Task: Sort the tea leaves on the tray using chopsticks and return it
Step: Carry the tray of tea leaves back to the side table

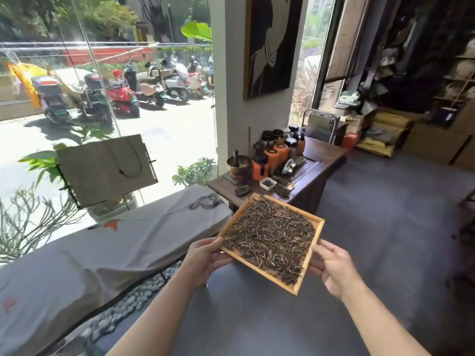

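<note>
Harsh daylight floods through the window (108, 98), overexposing outside; edges bend, right side dim.

Jars (275, 152) on dark wooden table (326, 155)

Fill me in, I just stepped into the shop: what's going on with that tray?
A person is carrying a wooden tray spread with dry tea leaves, the left hand on one edge and the right hand on the opposite one. It is held in the air in front of a dark wooden tea table crowded with jars. No chopsticks are visible.
</note>
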